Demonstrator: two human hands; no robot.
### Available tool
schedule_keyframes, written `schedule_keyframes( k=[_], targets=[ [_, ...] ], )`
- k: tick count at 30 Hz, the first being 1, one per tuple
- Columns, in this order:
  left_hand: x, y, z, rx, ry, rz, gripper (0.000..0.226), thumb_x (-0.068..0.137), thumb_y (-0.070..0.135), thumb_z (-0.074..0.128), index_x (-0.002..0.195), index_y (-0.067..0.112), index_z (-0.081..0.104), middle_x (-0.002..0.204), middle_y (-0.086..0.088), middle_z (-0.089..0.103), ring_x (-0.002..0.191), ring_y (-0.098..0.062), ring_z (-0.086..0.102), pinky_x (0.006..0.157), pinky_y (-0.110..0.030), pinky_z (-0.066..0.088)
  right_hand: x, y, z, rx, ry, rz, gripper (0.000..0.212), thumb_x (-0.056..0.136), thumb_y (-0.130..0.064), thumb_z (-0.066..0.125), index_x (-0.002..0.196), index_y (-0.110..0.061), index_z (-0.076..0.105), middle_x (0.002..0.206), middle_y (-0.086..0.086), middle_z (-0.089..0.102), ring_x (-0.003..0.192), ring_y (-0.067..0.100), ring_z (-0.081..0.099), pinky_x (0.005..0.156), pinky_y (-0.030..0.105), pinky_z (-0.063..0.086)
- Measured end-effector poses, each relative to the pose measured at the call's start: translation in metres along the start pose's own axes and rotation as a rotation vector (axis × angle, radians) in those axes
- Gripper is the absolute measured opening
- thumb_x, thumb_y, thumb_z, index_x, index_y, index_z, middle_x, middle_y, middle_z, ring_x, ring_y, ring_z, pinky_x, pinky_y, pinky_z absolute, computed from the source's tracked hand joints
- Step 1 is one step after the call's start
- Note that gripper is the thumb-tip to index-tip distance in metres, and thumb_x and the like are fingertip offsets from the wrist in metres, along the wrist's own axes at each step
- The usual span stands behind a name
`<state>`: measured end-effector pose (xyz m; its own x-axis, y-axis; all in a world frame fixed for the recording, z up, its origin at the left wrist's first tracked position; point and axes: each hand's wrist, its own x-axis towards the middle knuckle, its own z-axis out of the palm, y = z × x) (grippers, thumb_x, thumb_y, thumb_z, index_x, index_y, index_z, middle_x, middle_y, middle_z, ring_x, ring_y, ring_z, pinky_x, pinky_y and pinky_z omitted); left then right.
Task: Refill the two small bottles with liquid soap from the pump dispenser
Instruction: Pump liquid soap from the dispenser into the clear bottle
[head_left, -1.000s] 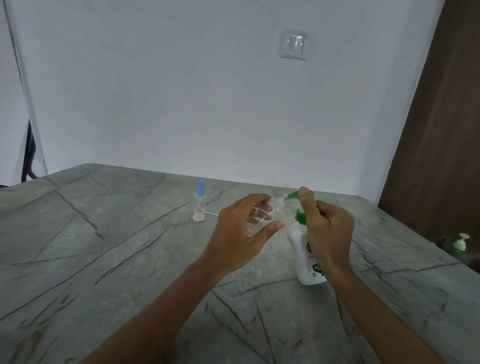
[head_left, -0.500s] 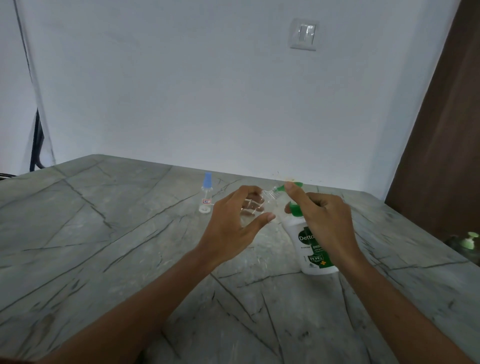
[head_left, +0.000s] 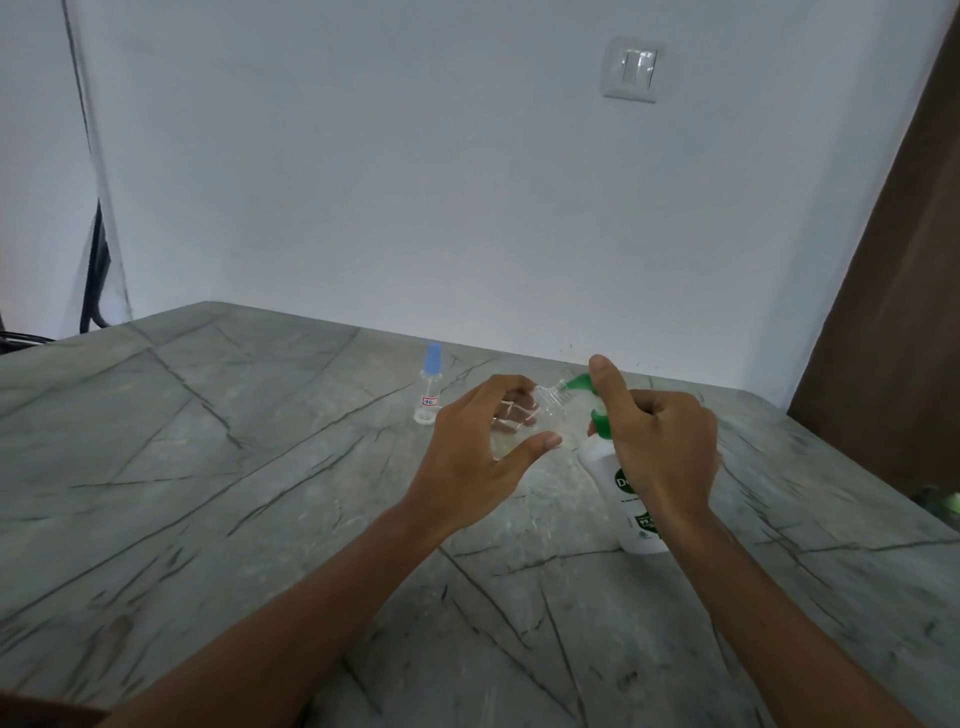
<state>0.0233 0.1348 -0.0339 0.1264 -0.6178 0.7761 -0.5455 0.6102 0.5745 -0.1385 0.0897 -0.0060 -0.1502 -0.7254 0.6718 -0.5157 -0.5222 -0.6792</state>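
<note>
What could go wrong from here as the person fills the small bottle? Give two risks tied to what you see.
1. The left hand holds the clear bottle tilted, its narrow neck at the green spout; soap could miss and drip onto the table.
2. The right hand grips the dispenser near its top; a hard press might tip it.

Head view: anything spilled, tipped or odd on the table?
No spill visible. The clear bottle is tilted only because the left hand holds its mouth to the nozzle of the pump dispenser, gripped by the right hand. The blue-capped bottle stands upright.
</note>
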Motion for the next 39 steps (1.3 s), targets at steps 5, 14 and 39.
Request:
schedule_keyframes(
  k=[5,14,39],
  targets=[
    [-0.0006,0.0015,-0.0011,-0.009,0.009,0.013,0.044,0.077,0.032,0.078,0.114,0.020,0.059,0.102,0.012,0.066,0.090,-0.002,0.065,0.075,-0.014,0.052,0.0008,0.0005,0.0010,0.037,0.017,-0.002,0.081,0.075,-0.082,0.043,0.045,-0.009,0.059,0.045,0.009,0.058,0.043,0.021,0.054,0.057,0.029,0.046],
    [-0.0027,-0.0004,0.0006,0.022,0.003,0.068,0.043,0.078,0.028,0.078,0.115,0.015,0.060,0.102,0.009,0.066,0.090,-0.008,0.065,0.077,-0.025,0.054,0.0015,0.0018,0.0029,0.058,0.024,-0.067,0.056,0.086,-0.048,0.057,0.035,-0.025,0.055,0.031,-0.009,0.042,0.035,0.008,0.045,0.055,0.021,0.031],
    [-0.0036,0.0077,0.0042,0.018,0.034,0.048,0.045,0.078,0.032,0.077,0.116,0.014,0.061,0.103,0.010,0.067,0.090,-0.004,0.065,0.078,-0.018,0.053,0.0015,0.0039,-0.0011,0.080,-0.009,-0.078,0.072,0.087,-0.065,0.057,0.034,-0.020,0.038,0.032,-0.008,0.036,0.034,0.011,0.037,0.054,0.024,0.032]
  ],
)
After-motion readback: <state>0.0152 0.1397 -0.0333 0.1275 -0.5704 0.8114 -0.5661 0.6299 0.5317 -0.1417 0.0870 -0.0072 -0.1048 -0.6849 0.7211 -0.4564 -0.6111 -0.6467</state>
